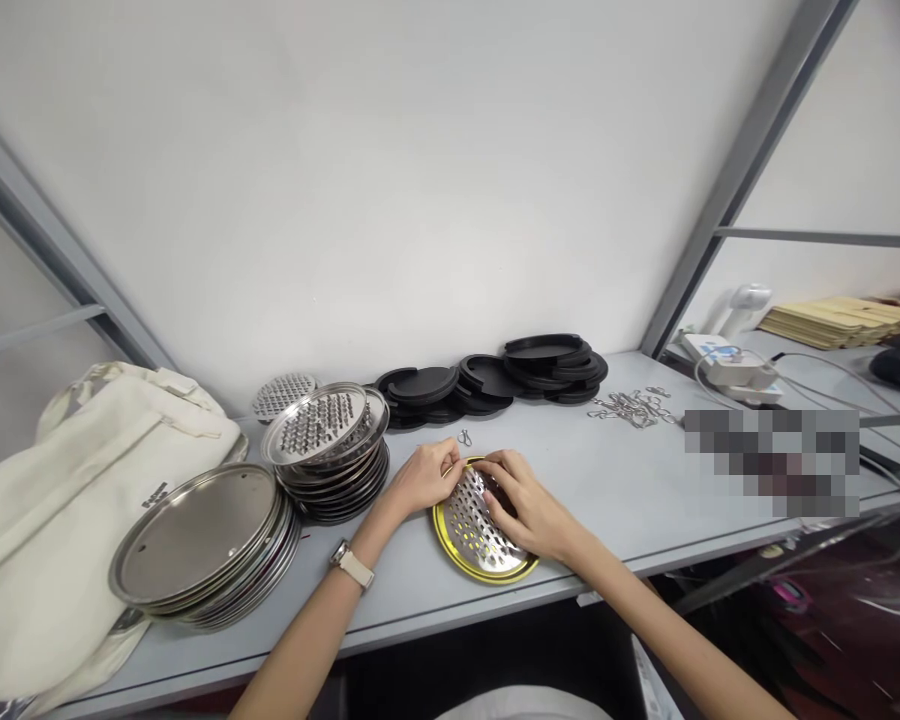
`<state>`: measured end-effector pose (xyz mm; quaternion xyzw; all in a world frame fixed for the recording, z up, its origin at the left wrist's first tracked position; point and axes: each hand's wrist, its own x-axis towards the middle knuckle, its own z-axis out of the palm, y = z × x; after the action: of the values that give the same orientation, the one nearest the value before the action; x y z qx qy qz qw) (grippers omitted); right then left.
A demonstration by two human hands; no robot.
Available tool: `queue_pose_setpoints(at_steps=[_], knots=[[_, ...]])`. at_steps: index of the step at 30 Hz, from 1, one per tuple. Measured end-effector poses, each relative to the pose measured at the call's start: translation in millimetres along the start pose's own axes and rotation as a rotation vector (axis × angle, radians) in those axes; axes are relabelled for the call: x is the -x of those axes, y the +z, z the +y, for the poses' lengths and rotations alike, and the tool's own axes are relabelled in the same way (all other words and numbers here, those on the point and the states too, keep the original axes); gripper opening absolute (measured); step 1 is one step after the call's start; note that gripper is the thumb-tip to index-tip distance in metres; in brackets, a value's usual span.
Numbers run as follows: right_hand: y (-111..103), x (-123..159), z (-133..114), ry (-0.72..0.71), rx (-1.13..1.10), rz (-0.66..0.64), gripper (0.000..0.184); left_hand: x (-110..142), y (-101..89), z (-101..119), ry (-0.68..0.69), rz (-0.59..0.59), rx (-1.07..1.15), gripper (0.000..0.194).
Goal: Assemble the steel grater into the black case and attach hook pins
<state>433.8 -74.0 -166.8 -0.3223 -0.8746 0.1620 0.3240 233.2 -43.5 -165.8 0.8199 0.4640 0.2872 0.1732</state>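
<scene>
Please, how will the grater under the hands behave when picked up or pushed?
The grater looks like thin metal, so probably stiff. Its many holes suggest it is fairly light. Lying flat, it would probably slide, not roll.

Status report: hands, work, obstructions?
Left hand, right hand: both at round perforated silver metal disc. Round yellow-rimmed plate beneath. Small silver metal clip just beyond.

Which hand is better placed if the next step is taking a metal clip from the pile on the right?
Probably the right hand: it is nearer the pile of metal clips, while the left hand, at the perforated plate, would have to reach past the right.
</scene>
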Motion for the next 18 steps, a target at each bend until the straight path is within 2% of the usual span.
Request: queue_pose_setpoints(at_steps=[18], knots=[[0.5,0.5,0.5,-0.007,0.08,0.002,0.03,0.1,0.4,1.4,0.016,0.003,-0.039,0.011]])
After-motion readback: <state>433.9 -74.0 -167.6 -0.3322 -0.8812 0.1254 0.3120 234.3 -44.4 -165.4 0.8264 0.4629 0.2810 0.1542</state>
